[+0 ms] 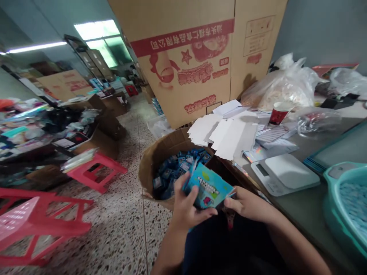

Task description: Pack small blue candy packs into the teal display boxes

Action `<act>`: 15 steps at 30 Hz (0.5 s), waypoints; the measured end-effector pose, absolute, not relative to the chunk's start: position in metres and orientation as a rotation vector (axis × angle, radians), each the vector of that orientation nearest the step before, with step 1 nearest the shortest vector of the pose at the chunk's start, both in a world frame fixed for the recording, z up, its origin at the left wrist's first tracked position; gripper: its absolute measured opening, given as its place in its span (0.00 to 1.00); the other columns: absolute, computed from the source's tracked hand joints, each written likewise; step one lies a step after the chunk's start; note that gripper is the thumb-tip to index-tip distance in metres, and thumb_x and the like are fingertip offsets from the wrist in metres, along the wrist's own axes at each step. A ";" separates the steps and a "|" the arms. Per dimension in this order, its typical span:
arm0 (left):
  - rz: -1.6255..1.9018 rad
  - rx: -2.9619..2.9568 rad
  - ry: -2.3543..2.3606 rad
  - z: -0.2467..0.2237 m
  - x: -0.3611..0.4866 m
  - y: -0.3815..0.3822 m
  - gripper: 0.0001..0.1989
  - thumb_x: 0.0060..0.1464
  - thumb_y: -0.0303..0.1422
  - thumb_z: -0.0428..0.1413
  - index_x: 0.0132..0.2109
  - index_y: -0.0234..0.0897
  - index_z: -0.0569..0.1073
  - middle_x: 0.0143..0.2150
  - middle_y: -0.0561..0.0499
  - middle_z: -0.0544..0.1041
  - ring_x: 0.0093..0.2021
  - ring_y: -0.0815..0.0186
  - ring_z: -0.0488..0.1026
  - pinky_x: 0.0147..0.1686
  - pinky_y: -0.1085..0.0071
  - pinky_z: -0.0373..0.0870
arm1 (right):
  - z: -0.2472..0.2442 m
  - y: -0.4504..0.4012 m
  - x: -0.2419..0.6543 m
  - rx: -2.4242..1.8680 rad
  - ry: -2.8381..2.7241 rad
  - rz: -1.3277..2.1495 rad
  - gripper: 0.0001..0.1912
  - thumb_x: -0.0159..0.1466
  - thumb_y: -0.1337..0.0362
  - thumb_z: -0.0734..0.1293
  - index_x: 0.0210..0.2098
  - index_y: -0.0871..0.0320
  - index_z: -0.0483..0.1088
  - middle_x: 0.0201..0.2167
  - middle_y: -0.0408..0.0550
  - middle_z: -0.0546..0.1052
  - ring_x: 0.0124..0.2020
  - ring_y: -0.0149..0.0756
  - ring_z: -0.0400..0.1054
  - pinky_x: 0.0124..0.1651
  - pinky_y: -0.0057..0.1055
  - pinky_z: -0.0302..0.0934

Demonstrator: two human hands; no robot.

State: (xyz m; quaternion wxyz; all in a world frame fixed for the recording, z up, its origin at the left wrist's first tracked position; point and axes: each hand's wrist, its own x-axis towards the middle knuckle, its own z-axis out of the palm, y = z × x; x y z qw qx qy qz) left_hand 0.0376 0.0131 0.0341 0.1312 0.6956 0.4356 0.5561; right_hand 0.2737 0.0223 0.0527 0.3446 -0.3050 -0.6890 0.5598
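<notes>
I watch from far off as the fingers of my left hand (185,209) curl around a bright blue box (210,186), with the thumb along its lower edge. The fingers of my right hand (249,204) pinch the other end of the same box. So both hands are grasping it, and it sits between them, tipped and up in the air. I see a light patch of print and a green shape on its front.

Just past my left fingers, a big brown carton (146,172) stands open, with lots of small blue packs (172,168) inside. Beyond the fingers, a tall sheet of cardboard (186,49) with red print stands up.

Past my right fingers is the tabletop (305,204). White paper cards (233,133) lie there in a pile, with a red cup (279,114) behind them and a big clear bag (288,86) farther back. Nearer, to the right of my fingers, I see a white scale (289,173), then a green tub (333,208) of little blue things (355,196). Well off to the left of both hands, red stools (24,229) stand on the speckled floor (123,233).
</notes>
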 end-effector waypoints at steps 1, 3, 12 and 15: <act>1.469 2.129 1.120 0.031 0.043 0.014 0.42 0.45 0.58 0.68 0.67 0.63 0.68 0.69 0.45 0.64 0.67 0.43 0.66 0.64 0.45 0.67 | 0.050 0.020 0.278 -0.825 -1.791 1.430 0.30 0.68 0.38 0.64 0.30 0.58 0.80 0.25 0.46 0.75 0.29 0.37 0.70 0.35 0.31 0.68; 1.368 2.085 0.924 0.026 0.056 0.015 0.44 0.53 0.54 0.65 0.73 0.65 0.57 0.71 0.44 0.62 0.69 0.44 0.64 0.65 0.45 0.67 | 0.041 0.016 0.283 -0.943 -1.762 1.307 0.29 0.68 0.39 0.64 0.35 0.58 0.80 0.29 0.47 0.76 0.32 0.38 0.71 0.38 0.32 0.69; 1.426 1.564 1.327 0.022 0.093 0.028 0.37 0.55 0.44 0.67 0.69 0.48 0.66 0.62 0.42 0.73 0.63 0.50 0.71 0.63 0.53 0.71 | 0.011 0.015 0.262 -1.135 -1.464 0.501 0.26 0.76 0.59 0.57 0.72 0.41 0.54 0.67 0.53 0.59 0.69 0.45 0.58 0.67 0.50 0.61; 1.528 1.431 1.264 0.034 0.095 0.032 0.43 0.54 0.44 0.68 0.73 0.47 0.60 0.61 0.42 0.74 0.59 0.52 0.75 0.59 0.56 0.75 | 0.026 0.020 0.255 -1.104 -1.527 0.333 0.27 0.76 0.63 0.55 0.73 0.39 0.54 0.70 0.52 0.55 0.74 0.48 0.49 0.71 0.55 0.55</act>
